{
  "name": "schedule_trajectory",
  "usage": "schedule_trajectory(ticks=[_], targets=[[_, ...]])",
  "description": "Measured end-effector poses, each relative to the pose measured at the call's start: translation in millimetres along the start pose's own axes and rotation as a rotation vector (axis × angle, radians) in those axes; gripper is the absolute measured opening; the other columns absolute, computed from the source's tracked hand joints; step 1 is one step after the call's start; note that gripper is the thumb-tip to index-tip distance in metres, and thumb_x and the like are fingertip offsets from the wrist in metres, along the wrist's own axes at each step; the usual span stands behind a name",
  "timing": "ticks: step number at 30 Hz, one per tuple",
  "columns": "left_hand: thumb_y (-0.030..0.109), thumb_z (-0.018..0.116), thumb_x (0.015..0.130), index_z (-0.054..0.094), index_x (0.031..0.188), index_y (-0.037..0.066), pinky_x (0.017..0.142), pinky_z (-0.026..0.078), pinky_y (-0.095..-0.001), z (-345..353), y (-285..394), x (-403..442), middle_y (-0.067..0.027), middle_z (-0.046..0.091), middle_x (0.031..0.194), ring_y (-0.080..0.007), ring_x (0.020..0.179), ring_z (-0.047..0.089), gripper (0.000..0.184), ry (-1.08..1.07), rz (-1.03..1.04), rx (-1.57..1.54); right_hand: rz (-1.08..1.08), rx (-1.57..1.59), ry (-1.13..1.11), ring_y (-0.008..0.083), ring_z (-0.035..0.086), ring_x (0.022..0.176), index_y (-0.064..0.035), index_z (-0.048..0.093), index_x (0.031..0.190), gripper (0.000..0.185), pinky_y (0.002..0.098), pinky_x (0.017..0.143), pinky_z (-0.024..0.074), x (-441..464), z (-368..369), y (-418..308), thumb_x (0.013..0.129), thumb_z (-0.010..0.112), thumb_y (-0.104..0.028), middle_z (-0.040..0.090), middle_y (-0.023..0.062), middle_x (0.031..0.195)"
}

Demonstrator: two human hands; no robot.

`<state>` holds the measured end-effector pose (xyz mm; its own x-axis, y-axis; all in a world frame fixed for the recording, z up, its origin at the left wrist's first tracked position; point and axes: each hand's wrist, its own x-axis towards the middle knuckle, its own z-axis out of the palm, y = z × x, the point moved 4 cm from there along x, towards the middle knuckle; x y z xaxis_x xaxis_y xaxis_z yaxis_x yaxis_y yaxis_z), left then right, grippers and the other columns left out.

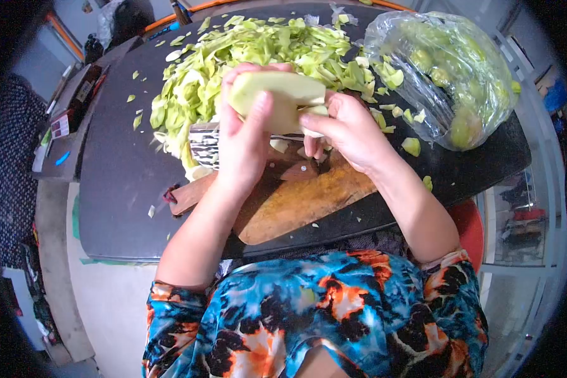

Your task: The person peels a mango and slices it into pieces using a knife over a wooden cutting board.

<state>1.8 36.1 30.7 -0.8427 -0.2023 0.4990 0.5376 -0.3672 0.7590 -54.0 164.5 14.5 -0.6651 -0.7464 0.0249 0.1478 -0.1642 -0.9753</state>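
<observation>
My left hand (249, 129) is wrapped round a large pale green peeled vegetable (276, 94), held above a wooden cutting board (309, 195). At its right end, my right hand (349, 129) pinches a small pale piece (315, 123) between thumb and fingers. Under my hands lies a broad patterned metal blade (205, 146), and a wooden handle (192, 195) sticks out to the lower left. Behind my hands spreads a heap of green slices and peelings (201, 82). The far side of the vegetable is hidden.
On the dark table (123, 208), a clear plastic bag (447, 75) with green vegetables stands at the back right. Loose scraps lie around the heap and near the bag. A side shelf (57, 154) with small items is at the left, and a red stool (469, 230) at the right.
</observation>
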Motion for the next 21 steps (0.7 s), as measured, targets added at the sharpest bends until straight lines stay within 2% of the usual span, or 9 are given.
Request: schedule_trajectory(ticks=[3,7,10,12,14,17,19,21], targets=[[0.017,0.055,0.093,0.038,0.124,0.01,0.1,0.041,-0.0403,-2,-1,-2,-0.0154,0.052,0.123,-0.0255,0.114,0.052,0.036,0.12,-0.093,-0.125,0.035,-0.184,-0.049,0.0164,0.063,0.061,0.0047,0.053,0.109,0.024,0.0274,0.052,0.0507,-5,-7,-3,0.091,0.056,-0.012,0.063,0.0089,0.079],[0.021,0.057,0.092,0.037,0.127,0.01,0.1,0.042,-0.04,-3,-5,-2,-0.0146,0.053,0.124,-0.0252,0.116,0.051,0.041,0.168,-0.149,-0.193,0.003,-0.204,-0.11,0.0149,0.064,0.066,0.0039,0.055,0.104,0.02,0.0254,0.055,0.0505,-9,-14,-7,0.092,0.055,-0.012,0.063,0.0071,0.08],[0.022,0.057,0.092,0.039,0.127,0.007,0.1,0.043,-0.0412,-4,-8,-2,-0.0134,0.054,0.124,-0.0251,0.116,0.052,0.042,0.22,-0.208,-0.246,-0.007,-0.304,-0.142,0.0141,0.065,0.067,0.0036,0.056,0.108,0.022,0.0248,0.056,0.0507,-13,-23,-12,0.092,0.055,-0.011,0.064,0.0067,0.082],[0.024,0.057,0.092,0.041,0.126,0.006,0.1,0.043,-0.0419,-17,-16,-3,-0.0126,0.054,0.123,-0.0246,0.114,0.054,0.041,0.282,-0.297,-0.325,-0.126,-0.4,0.029,0.011,0.062,0.067,0.0028,0.056,0.116,0.028,0.0253,0.057,0.0506,-15,-37,-14,0.092,0.054,-0.011,0.065,0.0058,0.086],[0.025,0.056,0.093,0.043,0.126,0.006,0.1,0.043,-0.0425,-25,-21,-2,-0.012,0.054,0.123,-0.0243,0.113,0.055,0.041,0.327,-0.325,-0.347,-0.118,-0.623,0.096,0.0095,0.06,0.069,0.0024,0.056,0.115,0.029,0.0238,0.056,0.0502,-17,-46,-17,0.091,0.055,-0.013,0.065,0.0049,0.089],[0.029,0.052,0.094,0.043,0.127,0.005,0.099,0.043,-0.0425,-24,-20,-2,-0.0117,0.054,0.122,-0.0242,0.112,0.055,0.042,0.33,-0.303,-0.305,-0.154,-0.413,0.057,0.0084,0.059,0.072,0.0013,0.057,0.115,0.03,0.0216,0.056,0.0491,-18,-35,-9,0.091,0.058,-0.017,0.065,0.004,0.09],[0.033,0.048,0.096,0.041,0.13,0.005,0.099,0.043,-0.0417,-14,-17,-4,-0.0119,0.053,0.123,-0.0243,0.114,0.054,0.044,0.282,-0.32,-0.302,-0.084,-0.252,0.044,0.008,0.059,0.074,-0.0001,0.057,0.114,0.031,0.021,0.055,0.0485,-19,-22,-8,0.091,0.06,-0.021,0.065,0.0037,0.091],[0.036,0.044,0.098,0.037,0.133,0.005,0.099,0.042,-0.0396,0,-18,-8,-0.012,0.051,0.125,-0.0238,0.116,0.051,0.047,0.118,-0.297,-0.133,-0.032,-0.095,0.039,0.0074,0.059,0.073,-0.0022,0.058,0.112,0.035,0.0206,0.054,0.048,-21,-13,-3,0.089,0.064,-0.028,0.065,0.0031,0.091]])
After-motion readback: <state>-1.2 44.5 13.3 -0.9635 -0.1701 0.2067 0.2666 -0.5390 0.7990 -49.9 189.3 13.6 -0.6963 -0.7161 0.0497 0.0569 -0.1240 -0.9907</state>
